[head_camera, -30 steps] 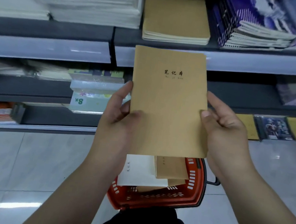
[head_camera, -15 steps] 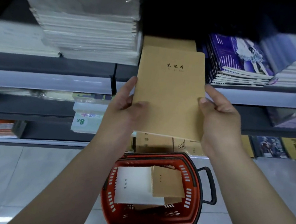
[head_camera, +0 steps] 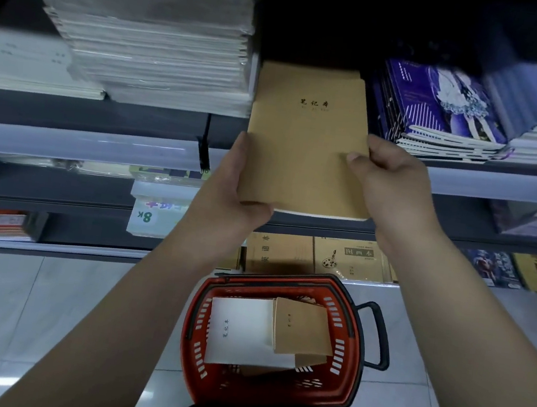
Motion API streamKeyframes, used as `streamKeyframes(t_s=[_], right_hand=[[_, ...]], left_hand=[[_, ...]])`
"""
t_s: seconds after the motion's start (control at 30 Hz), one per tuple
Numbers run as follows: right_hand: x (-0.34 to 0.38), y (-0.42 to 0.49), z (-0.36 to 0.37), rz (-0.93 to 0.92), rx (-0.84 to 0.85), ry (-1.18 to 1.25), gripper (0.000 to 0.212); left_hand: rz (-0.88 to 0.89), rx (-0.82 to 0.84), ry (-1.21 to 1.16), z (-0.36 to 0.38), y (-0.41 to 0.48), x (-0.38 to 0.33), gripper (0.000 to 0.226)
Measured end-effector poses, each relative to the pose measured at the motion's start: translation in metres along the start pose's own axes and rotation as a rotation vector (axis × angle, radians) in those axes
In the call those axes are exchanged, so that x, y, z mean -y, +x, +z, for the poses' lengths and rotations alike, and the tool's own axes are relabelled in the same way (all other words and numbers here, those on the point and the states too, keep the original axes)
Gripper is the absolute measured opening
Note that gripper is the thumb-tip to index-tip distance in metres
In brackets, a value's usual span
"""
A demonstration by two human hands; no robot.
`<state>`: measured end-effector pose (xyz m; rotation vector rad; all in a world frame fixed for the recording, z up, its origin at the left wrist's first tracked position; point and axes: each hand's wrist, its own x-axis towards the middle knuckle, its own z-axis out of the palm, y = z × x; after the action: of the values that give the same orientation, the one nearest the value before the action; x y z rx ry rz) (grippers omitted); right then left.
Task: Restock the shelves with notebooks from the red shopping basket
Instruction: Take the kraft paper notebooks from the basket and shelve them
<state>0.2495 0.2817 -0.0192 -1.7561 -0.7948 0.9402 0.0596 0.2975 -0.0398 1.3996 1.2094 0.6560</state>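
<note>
I hold a brown kraft notebook [head_camera: 305, 146] flat in both hands, its far end over a stack of like brown notebooks [head_camera: 308, 70] on the upper shelf [head_camera: 150, 153]. My left hand [head_camera: 238, 189] grips its lower left corner, and my right hand [head_camera: 389, 181] grips its right edge. Below on the floor stands the red shopping basket [head_camera: 346, 367], holding a white notebook [head_camera: 240, 332] and a brown notebook [head_camera: 301, 330] on top of others.
Tall wrapped stacks of white notebooks [head_camera: 157, 48] sit left of the brown stack, purple illustrated notebooks [head_camera: 443, 110] to its right. Lower shelves carry more brown exercise books [head_camera: 342, 257] and an 8K pad [head_camera: 153, 215]. Pale tiled floor [head_camera: 41, 310] surrounds the basket.
Both hands have carried the brown notebook up and forward, from in front of the shelf edge to over the brown stack on the upper shelf. The basket below has come fully into view.
</note>
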Motion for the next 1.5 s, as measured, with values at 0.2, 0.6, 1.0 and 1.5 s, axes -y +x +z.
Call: streamKeyframes(t_s=[0.2,0.6,1.0,1.5], right_hand=[[-0.002,-0.005,-0.006,-0.128,0.024,-0.278,0.043],[-0.020,-0.005,-0.011,-0.255,0.127,-0.372,0.078],[-0.029,0.030,0.009,-0.275,-0.088,-0.303,0.051],[-0.018,0.050,0.023,-0.168,-0.153,-0.166,0.054]], left_hand=[[0.042,-0.042,0.116,0.006,0.000,-0.009,0.078],[0.104,-0.289,0.330,0.004,0.019,-0.008,0.055],[0.111,-0.438,0.147,0.004,0.039,-0.005,0.034],[0.065,-0.494,0.171,0.014,0.062,-0.015,0.029]])
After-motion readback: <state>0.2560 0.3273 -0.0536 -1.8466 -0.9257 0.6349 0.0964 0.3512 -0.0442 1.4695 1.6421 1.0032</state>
